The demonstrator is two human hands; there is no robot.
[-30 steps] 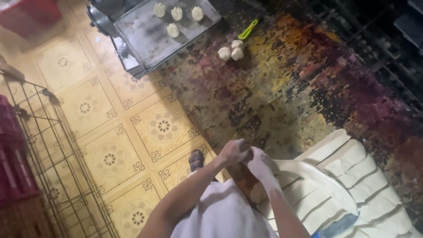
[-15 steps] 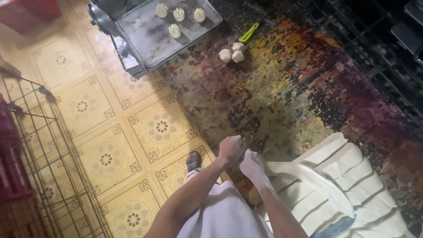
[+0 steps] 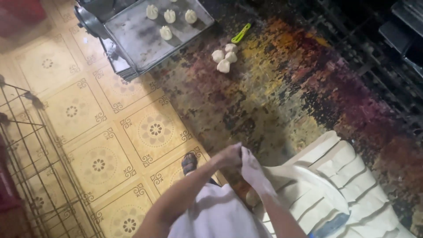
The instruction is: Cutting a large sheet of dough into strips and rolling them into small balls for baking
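Yellow patterned floor tiles (image 3: 88, 132) fill the left of my view, and a dark, mottled tabletop (image 3: 264, 101) stained in rust, yellow and purple runs across the right. Near the bottom centre I see my left hand (image 3: 229, 155) and my right hand (image 3: 251, 165) pressed together over the tabletop's near edge. Both sets of fingers are clenched on a strip of pale dough (image 3: 257, 176). The strip's long axis runs from the hands at its upper left end down toward the lower right, along my right forearm, so it points away to the near right; how far it goes I cannot tell, since it blends into the arm.

Just right of the hands lies a stack of folded dough sheets (image 3: 335, 176), cream-coloured, its bands slanting from near left to far right. Below the hands my white apron (image 3: 216, 216) covers the near edge, and a sandalled foot (image 3: 189, 162) shows on the tiles.

At the far side, a grey metal baking tray (image 3: 141, 35) sits at the tabletop's left end with four shaped dough pieces (image 3: 165, 31) on it. Four more dough balls (image 3: 224, 56) cluster on the tabletop to its right, well apart from my hands, with a green scraper (image 3: 241, 33) just beyond them. A wire rack (image 3: 31, 167) stands at the far left.
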